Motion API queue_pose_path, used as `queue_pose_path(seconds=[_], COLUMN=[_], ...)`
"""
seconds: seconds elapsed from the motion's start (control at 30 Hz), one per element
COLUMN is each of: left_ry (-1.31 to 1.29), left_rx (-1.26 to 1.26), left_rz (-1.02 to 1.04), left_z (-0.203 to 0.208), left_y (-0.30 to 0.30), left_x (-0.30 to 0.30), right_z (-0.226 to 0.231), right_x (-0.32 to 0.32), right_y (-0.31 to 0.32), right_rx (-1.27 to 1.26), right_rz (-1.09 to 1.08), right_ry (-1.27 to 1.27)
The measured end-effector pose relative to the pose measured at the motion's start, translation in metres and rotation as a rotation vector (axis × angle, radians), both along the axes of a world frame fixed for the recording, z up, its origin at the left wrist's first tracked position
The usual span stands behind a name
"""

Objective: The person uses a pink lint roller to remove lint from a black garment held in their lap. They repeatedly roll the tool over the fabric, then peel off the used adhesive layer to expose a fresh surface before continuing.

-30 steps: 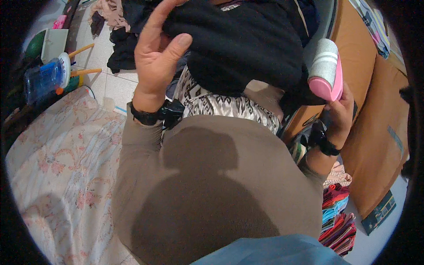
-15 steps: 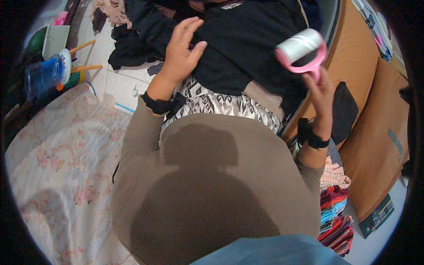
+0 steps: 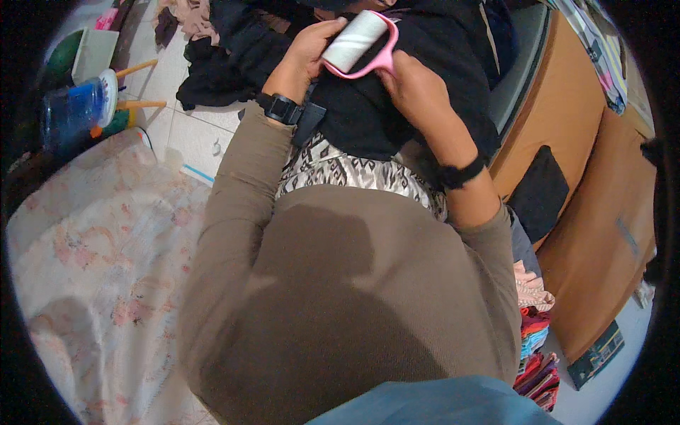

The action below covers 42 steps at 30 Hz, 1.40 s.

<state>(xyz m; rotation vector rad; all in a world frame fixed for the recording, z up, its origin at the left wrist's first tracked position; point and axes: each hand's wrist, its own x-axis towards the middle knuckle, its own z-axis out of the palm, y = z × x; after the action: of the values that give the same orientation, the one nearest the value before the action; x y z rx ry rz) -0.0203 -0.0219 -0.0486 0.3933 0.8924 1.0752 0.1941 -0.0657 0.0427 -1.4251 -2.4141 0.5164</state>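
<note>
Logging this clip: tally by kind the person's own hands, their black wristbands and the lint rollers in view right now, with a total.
Left hand and right hand: 2
Left wristband and right wristband: 2
Pink-and-white lint roller: 1
Total: 5

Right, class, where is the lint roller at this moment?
In the head view, the lint roller is near the top middle, held in the right hand over the black cloth, with the left hand close on its left.
</note>
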Motion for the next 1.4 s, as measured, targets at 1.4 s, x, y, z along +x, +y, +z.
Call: queue_pose_path(seconds=[1.4], left_ry=[0.164], left_rx=[0.098], left_rz=[0.074], left_z=[-0.023], left_y=[-0.008], left_x=[0.001], right_z=[0.009], right_x=[0.096], right_y=[-0.086], right_rx=[-0.210], right_rz=[-0.190], right_ry=[-0.247])
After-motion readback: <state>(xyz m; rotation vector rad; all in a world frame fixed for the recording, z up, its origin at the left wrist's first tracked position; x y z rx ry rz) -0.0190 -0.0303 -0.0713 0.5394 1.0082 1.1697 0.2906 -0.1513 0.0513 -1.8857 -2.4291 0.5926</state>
